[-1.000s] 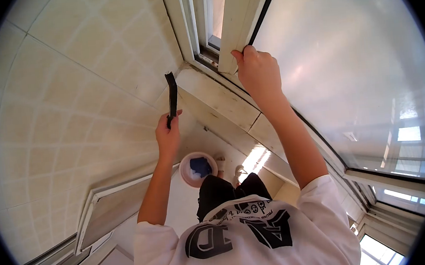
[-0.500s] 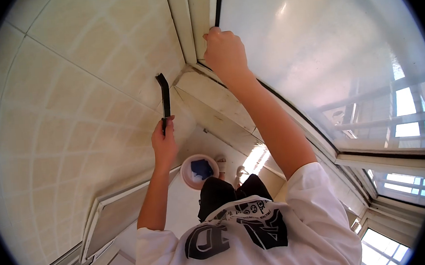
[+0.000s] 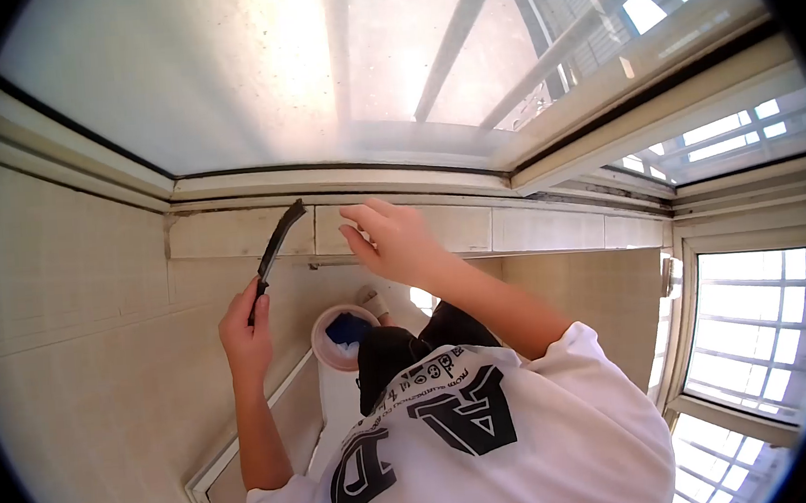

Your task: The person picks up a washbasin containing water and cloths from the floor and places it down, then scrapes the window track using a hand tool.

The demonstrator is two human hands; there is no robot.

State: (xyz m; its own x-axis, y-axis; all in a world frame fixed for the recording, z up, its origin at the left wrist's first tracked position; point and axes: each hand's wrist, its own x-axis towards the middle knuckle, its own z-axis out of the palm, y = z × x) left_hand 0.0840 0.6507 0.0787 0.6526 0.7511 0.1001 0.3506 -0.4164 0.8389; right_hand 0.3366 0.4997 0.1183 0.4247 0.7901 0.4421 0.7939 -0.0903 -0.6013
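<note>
My left hand [image 3: 245, 333] is closed round the lower end of a slim black tool [image 3: 280, 235] with a long, slightly curved head. Its exact kind is unclear. The tool points up and to the right, its tip near the tiled window sill [image 3: 402, 231]. I cannot tell whether the tip touches the sill. Over that same sill, just below the window frame [image 3: 342, 179], my right hand [image 3: 391, 240] is open, fingers bent and apart with nothing in them.
A large glass pane [image 3: 270, 83] spans the top. On the floor below stands a pink basin [image 3: 336, 357] with dark blue cloth [image 3: 348, 328] in it, beside a sandalled foot [image 3: 375, 300]. A tiled wall [image 3: 75, 368] rises at left; a barred window [image 3: 750, 330] is at right.
The view has turned right towards the window. My right hand has left the window frame's edge and come down over the sill. The black tool, still in my left hand, now tilts right.
</note>
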